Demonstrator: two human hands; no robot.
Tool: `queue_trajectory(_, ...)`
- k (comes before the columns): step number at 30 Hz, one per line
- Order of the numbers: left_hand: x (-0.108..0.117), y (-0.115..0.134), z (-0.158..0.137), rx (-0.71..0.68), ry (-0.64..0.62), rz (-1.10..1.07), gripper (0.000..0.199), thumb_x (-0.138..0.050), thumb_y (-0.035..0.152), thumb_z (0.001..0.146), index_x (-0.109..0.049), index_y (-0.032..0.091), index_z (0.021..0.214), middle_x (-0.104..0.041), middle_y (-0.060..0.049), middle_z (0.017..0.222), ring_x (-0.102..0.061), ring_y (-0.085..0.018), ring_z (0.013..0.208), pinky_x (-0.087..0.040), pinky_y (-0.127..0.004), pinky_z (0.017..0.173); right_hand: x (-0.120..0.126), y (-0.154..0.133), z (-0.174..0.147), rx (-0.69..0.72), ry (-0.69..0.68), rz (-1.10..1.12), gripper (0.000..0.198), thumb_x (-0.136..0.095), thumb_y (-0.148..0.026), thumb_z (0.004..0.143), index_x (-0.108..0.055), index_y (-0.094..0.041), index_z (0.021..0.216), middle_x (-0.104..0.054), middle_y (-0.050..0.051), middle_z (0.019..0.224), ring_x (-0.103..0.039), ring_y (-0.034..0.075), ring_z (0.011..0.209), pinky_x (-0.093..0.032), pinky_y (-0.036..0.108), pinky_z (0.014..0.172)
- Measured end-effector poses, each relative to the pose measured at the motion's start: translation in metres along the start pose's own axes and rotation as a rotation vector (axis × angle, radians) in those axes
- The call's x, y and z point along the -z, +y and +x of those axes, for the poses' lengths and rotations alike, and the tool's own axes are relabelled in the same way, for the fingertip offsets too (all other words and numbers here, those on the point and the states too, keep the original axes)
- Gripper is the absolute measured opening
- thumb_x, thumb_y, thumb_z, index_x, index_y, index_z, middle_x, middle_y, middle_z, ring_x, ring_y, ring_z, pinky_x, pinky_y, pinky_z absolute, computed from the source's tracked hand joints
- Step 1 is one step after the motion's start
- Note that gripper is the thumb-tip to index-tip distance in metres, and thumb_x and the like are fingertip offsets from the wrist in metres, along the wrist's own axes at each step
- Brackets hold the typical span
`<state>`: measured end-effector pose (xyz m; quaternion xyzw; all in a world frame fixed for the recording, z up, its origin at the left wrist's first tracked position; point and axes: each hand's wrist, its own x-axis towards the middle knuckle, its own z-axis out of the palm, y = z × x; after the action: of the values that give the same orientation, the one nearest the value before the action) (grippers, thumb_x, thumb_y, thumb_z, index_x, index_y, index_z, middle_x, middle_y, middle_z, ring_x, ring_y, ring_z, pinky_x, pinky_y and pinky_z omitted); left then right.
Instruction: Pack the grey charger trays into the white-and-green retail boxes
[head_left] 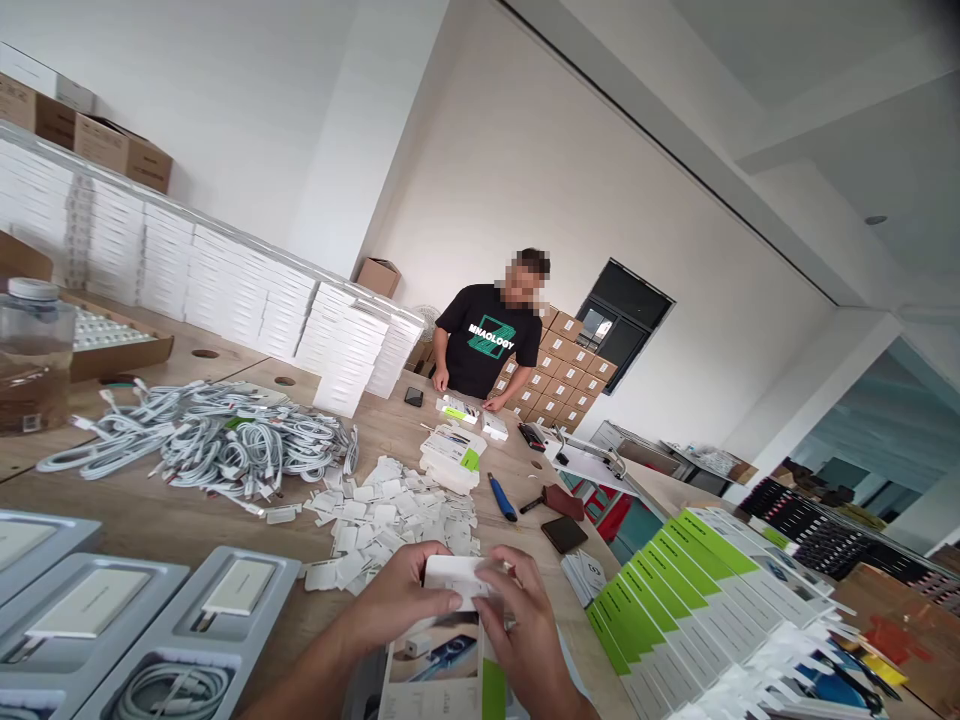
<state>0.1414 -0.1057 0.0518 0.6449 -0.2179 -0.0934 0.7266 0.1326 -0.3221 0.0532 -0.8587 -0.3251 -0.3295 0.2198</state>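
Both my hands meet low in the middle of the view. My left hand (394, 600) and my right hand (525, 625) together grip a small white card piece (457, 577), thumbs on top. Under them lies a printed product box (442, 665) with a green stripe. Just beyond is a heap of small white cards (390, 515). At the lower left, grey plastic trays (180, 640) hold white chargers and coiled cables.
A pile of white cables (210, 440) lies on the wooden table (150, 515), with stacked white boxes (247, 290) behind. Green-and-white boxes (690, 600) fan out at right. A person in a black shirt (487, 340) stands at the far end. A blue tool (502, 497) and phone (564, 534) lie between.
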Motion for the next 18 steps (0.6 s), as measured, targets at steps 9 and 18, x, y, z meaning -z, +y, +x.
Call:
queue_trajectory(9,-0.006,0.002,-0.003,-0.034,0.052,0.139,0.022,-0.065,0.027,0.072,-0.060,0.013,0.087,-0.054,0.003,0.073,-0.046,-0.008,0.066,-0.033,-0.018,0.059,0.010,0.002,0.007,-0.595,-0.242,0.822,0.057,-0.073,-0.037,0.076,-0.054,-0.018,0.126,-0.067,0.009,0.106,-0.063,0.022,0.093,-0.052,0.034,0.082)
queue_trajectory(18,-0.010,0.002,-0.003,-0.063,0.082,0.159,0.023,-0.062,0.033,0.078,-0.064,0.015,0.091,-0.060,0.001,0.076,-0.050,-0.009,0.068,-0.034,-0.018,0.060,0.010,0.003,0.011,-0.623,-0.180,0.698,0.048,-0.073,-0.042,0.074,-0.064,-0.018,0.116,-0.067,0.006,0.093,-0.059,0.018,0.079,-0.049,0.028,0.070)
